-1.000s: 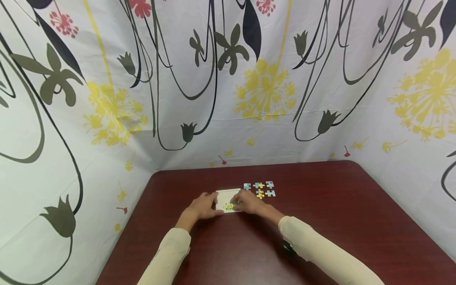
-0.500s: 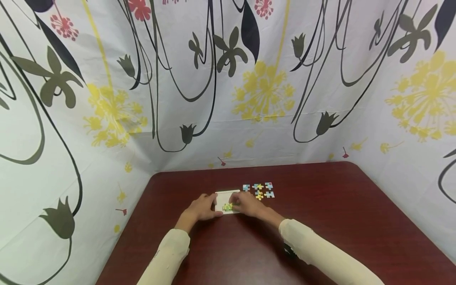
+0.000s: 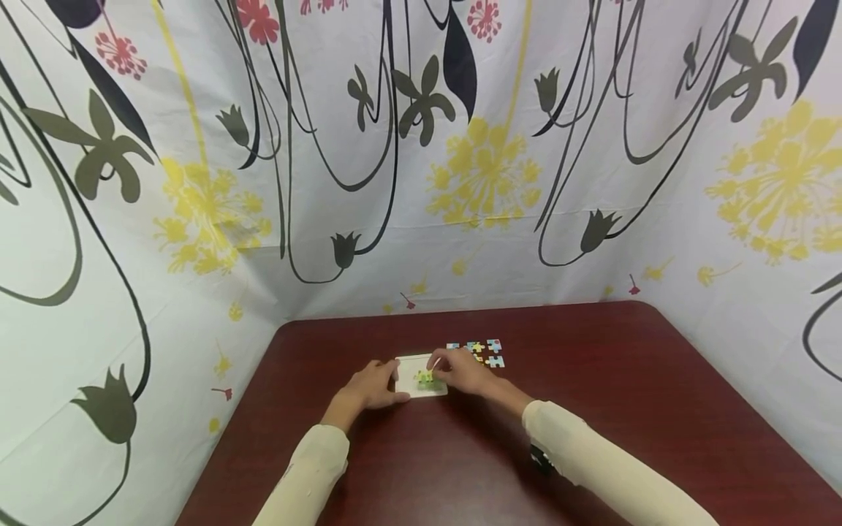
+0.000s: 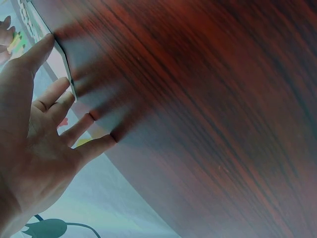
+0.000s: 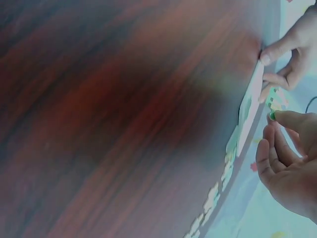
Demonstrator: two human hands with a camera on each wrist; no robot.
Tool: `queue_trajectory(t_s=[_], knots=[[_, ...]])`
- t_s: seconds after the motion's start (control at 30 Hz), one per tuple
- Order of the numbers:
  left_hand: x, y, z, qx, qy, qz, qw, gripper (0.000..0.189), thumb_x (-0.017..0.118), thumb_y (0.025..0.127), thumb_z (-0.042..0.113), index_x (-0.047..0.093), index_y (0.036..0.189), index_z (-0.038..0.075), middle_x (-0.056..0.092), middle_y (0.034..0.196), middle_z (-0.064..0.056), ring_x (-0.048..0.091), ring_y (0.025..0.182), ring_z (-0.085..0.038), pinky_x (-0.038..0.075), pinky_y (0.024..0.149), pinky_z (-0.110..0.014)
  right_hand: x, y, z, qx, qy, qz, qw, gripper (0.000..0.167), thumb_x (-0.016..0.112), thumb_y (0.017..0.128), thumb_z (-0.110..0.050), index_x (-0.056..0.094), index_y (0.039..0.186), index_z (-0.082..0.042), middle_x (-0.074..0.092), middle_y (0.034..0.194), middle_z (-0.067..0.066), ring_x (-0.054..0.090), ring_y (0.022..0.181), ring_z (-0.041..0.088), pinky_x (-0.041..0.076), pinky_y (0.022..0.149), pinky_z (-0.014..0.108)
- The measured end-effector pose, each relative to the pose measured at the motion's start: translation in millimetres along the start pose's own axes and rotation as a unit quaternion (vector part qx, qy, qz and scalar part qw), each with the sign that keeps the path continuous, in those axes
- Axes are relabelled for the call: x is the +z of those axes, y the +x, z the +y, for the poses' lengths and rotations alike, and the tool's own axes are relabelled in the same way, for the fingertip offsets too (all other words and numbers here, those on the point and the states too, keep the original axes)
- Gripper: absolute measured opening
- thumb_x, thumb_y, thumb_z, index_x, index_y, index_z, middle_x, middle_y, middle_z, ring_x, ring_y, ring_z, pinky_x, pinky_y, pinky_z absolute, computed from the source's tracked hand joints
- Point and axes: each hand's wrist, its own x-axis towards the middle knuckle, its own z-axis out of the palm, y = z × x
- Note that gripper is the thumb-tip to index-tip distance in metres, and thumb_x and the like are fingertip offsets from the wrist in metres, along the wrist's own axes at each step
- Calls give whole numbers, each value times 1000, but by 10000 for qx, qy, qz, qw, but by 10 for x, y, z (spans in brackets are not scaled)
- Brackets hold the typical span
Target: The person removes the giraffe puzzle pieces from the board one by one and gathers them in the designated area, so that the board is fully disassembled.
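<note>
A white puzzle tray [image 3: 406, 374] with a low rim lies on the dark red table. My left hand [image 3: 370, 385] holds its left side, thumb at the near corner and fingertips at the far part of that edge; ring and little fingers reach down to the tabletop in the left wrist view. Between thumb and fingertips, my right hand [image 3: 463, 371] pinches green and yellow jigsaw pieces [image 3: 424, 377] above the tray. In the right wrist view the green edge of the pieces [image 5: 272, 115] shows at the fingertips, raised off the tray.
Several loose blue and yellow jigsaw pieces [image 3: 494, 345] lie behind and right of the tray, partly covered by my right hand. A flower-printed cloth [image 3: 421, 219] hangs behind the table [image 3: 592, 409]. A small dark object [image 3: 541, 459] shows under the right sleeve.
My right hand has lifted the green and yellow pieces up from the tray's near rim, and its fingers are raised. The left hand stays at the tray's left side. The view tilts slightly upward.
</note>
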Motion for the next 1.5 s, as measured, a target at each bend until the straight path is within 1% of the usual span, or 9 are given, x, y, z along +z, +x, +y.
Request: queue_trajectory(t_s=[0.23, 0.43, 0.6, 0.77, 0.9, 1.0, 1.2, 1.33, 1.5], knots=[[8, -5, 13, -1, -10, 18, 10000, 46, 77, 91, 53, 57, 114, 19, 56, 110, -5, 52, 104, -27, 48, 81, -47, -214, -117, 77, -123, 60, 42, 9999, 9, 67, 98, -1, 70, 107, -2, 75, 95, 9, 72, 87, 22, 54, 70, 30], [4, -19, 15, 75, -43, 85, 9999, 47, 78, 90, 51, 57, 116, 18, 57, 109, -4, 53, 109, -28, 48, 83, -49, -367, -214, 168, 193, 72, 43, 9998, 9, 68, 98, -1, 70, 107, -1, 75, 102, 12, 73, 94, 24, 57, 77, 33], [2, -27, 12, 89, -42, 112, 9999, 47, 78, 90, 52, 57, 116, 19, 58, 111, -5, 53, 109, -28, 48, 84, -50, -474, -303, 250, 380, -107, 96, 9992, 10, 70, 96, 1, 72, 106, 0, 76, 101, 11, 74, 91, 23, 56, 73, 30], [14, -25, 5, 90, -57, 107, 9999, 46, 78, 90, 52, 57, 116, 19, 58, 113, -6, 53, 107, -28, 48, 83, -50, -555, -400, 337, 419, -261, 132, 9987, 10, 69, 96, 1, 73, 106, 0, 76, 97, 11, 74, 86, 20, 54, 68, 28], [16, -22, 8, 71, -58, 108, 9999, 47, 78, 90, 51, 57, 117, 19, 57, 115, -8, 53, 105, -28, 48, 82, -49, -581, -465, 396, 336, -447, 179, 9983, 10, 70, 96, 0, 72, 106, 0, 75, 99, 11, 73, 87, 21, 54, 69, 29], [15, -21, 14, 73, -74, 115, 9999, 47, 78, 90, 51, 57, 117, 19, 57, 115, -8, 53, 106, -29, 49, 83, -50, -591, -501, 427, 307, -535, 165, 9980, 9, 71, 96, 0, 71, 105, 0, 75, 97, 10, 73, 85, 20, 54, 68, 28], [23, -20, 6, 24, -54, 87, 9999, 47, 77, 90, 52, 57, 118, 20, 58, 117, -8, 53, 110, -29, 49, 85, -50, -575, -531, 472, 435, -533, 86, 9976, 9, 71, 96, -1, 73, 103, -5, 75, 95, 5, 72, 83, 17, 54, 68, 28], [31, -6, 0, 12, -15, 83, 10000, 48, 76, 91, 53, 57, 119, 20, 58, 119, -8, 53, 113, -29, 49, 85, -50, -555, -548, 501, 476, -516, 52, 9975, 9, 71, 96, -1, 74, 103, -5, 75, 95, 6, 71, 82, 17, 54, 67, 29], [36, -4, -6, 29, -33, 101, 9999, 47, 77, 90, 53, 57, 118, 20, 58, 119, -9, 54, 109, -30, 49, 84, -51, -532, -574, 532, 558, -469, -11, 9973, 11, 70, 95, 0, 75, 104, -5, 76, 96, 7, 72, 83, 20, 55, 67, 29]])
